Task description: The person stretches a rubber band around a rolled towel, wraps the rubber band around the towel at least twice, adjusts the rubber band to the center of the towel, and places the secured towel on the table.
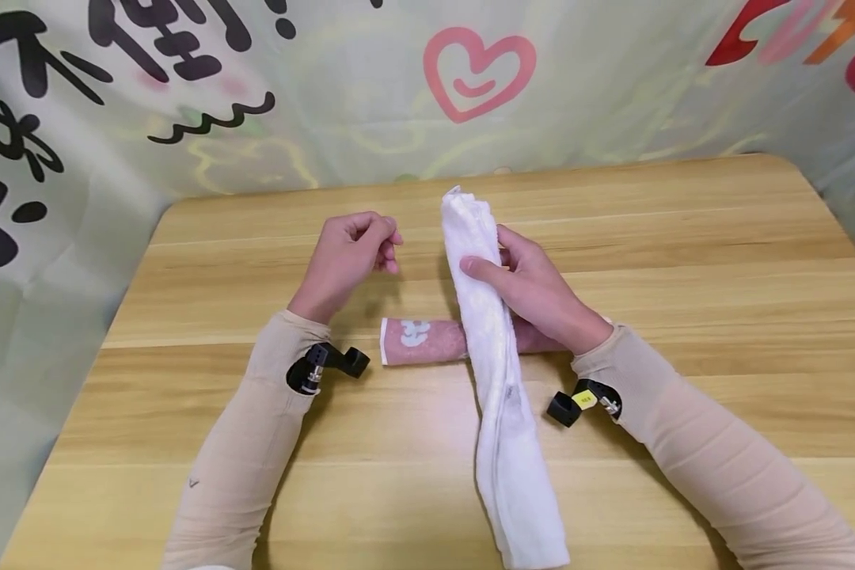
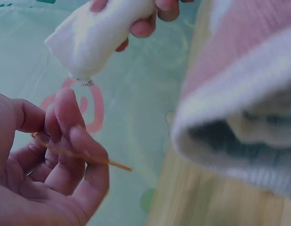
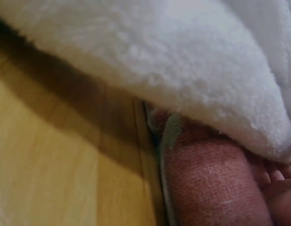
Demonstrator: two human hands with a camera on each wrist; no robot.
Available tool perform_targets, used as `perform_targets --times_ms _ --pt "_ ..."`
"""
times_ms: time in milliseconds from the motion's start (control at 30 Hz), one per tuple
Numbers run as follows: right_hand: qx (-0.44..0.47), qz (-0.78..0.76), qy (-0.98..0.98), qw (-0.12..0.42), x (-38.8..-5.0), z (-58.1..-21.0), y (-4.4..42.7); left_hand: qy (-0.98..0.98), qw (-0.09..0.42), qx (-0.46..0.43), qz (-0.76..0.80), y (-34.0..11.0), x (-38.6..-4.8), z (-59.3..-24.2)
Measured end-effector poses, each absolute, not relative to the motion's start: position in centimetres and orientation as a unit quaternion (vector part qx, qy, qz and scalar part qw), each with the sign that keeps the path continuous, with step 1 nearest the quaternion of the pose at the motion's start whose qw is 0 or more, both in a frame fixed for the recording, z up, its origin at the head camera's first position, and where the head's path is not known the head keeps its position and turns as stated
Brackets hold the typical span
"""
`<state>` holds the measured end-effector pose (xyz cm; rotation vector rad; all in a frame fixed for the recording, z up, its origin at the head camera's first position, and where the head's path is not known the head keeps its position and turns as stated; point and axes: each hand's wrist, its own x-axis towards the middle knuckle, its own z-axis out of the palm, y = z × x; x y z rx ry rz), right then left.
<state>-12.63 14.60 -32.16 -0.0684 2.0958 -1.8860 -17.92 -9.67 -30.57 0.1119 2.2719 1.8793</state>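
Observation:
A long, loosely rolled white towel (image 1: 495,340) (image 2: 96,37) (image 3: 183,61) runs from front to back, its far end raised. My right hand (image 1: 541,293) grips it near that end, thumb on top. Crosswise beneath it lies a rolled pink towel (image 1: 423,342) (image 2: 244,56) (image 3: 206,179) with a pale pattern and white edge. To the left, my left hand (image 1: 352,253) (image 2: 56,174) is held apart from both towels, fingers curled. The left wrist view shows a thin orange-yellow band (image 2: 119,165) held across those fingers.
The wooden table (image 1: 207,277) has a rounded back edge. Behind it hangs a pale cloth (image 1: 356,95) with dark lettering and a pink heart. Black wrist mounts (image 1: 345,361) (image 1: 566,408) stick out from both sleeves, above the table.

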Motion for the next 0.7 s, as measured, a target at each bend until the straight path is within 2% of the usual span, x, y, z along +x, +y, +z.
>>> perform_targets --times_ms 700 --pt "-0.029 -0.677 0.719 0.153 -12.59 -32.46 14.51 0.744 0.150 0.094 0.644 -9.55 -17.38 -29.93"
